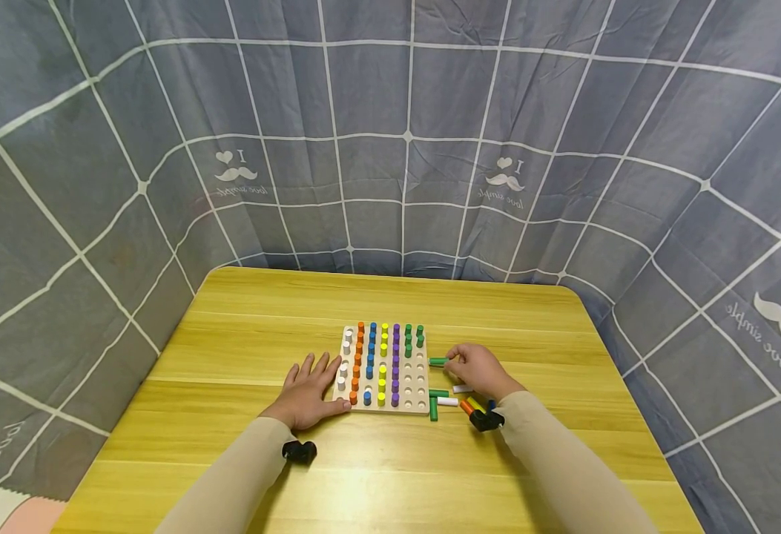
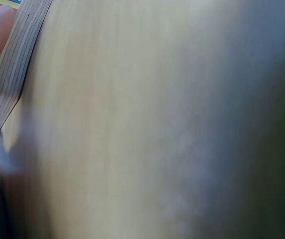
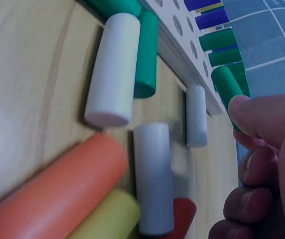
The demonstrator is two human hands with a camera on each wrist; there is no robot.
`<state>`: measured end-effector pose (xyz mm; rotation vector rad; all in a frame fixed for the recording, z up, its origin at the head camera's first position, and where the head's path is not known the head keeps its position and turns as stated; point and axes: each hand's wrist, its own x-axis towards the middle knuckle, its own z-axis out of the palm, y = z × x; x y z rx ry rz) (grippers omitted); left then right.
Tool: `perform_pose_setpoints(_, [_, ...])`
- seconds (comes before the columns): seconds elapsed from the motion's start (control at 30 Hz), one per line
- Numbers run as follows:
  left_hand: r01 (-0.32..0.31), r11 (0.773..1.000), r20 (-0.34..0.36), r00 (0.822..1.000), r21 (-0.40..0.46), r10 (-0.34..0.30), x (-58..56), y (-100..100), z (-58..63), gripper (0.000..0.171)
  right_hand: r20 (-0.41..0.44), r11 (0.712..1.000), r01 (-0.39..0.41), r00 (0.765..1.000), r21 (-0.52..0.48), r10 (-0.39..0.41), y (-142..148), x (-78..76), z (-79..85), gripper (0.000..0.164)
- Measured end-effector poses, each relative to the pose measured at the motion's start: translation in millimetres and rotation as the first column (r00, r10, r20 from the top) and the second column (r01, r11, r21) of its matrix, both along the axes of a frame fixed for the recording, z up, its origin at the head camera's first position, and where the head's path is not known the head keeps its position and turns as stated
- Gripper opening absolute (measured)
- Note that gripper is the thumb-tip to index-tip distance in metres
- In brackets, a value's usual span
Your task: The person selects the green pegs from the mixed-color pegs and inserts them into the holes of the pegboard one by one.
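A wooden pegboard point(image 1: 415, 407) lies on the table, with columns of white, orange, blue, yellow, purple and green pegs standing in it. Bare holes show in its right-hand columns below the green pegs. My left hand point(image 1: 305, 397) lies spread along the board's left edge, thumb at the near corner; in the left wrist view only bits of that hand and the layered board edge point(image 2: 14, 69) show. Just right of the board, my right hand point(image 1: 482, 369) pinches a green peg point(image 3: 225, 83) between thumb and forefinger. The peg is clear of the holes.
Loose pegs lie right of the board: a green peg point(image 1: 433, 410), a white peg point(image 1: 448, 402), an orange peg point(image 3: 57, 186), a yellow peg point(image 3: 107, 216) and others partly under the right wrist. A grey checked curtain point(image 1: 377, 170) stands behind the wooden table point(image 1: 283, 304).
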<state>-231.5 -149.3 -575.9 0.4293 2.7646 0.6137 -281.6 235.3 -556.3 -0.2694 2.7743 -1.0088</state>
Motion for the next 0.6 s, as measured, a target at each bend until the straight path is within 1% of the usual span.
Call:
perform_pose_setpoints(0.27, [0.003, 1.000, -0.013, 1.000, -0.001, -0.003, -0.9, -1.0, -2.5, 0.102, -0.013, 1.000, -0.013, 1.000, 0.010, 0.013, -11.2, -6.2, 0.8, 0.015])
perform_pose_setpoints(0.47, [0.004, 1.000, -0.011, 1.000, 0.002, -0.004, -1.1, -1.2, -3.0, 0.102, -0.016, 1.000, 0.006, 1.000, -0.005, -0.006, -17.2, -11.3, -2.7, 0.014])
perform_pose_setpoints(0.6, [0.003, 1.000, -0.004, 1.000, 0.002, -0.003, -0.6, -1.2, -2.9, 0.103, -0.031, 1.000, 0.015, 0.999, 0.005, -0.015, -21.2, -13.2, -4.0, 0.013])
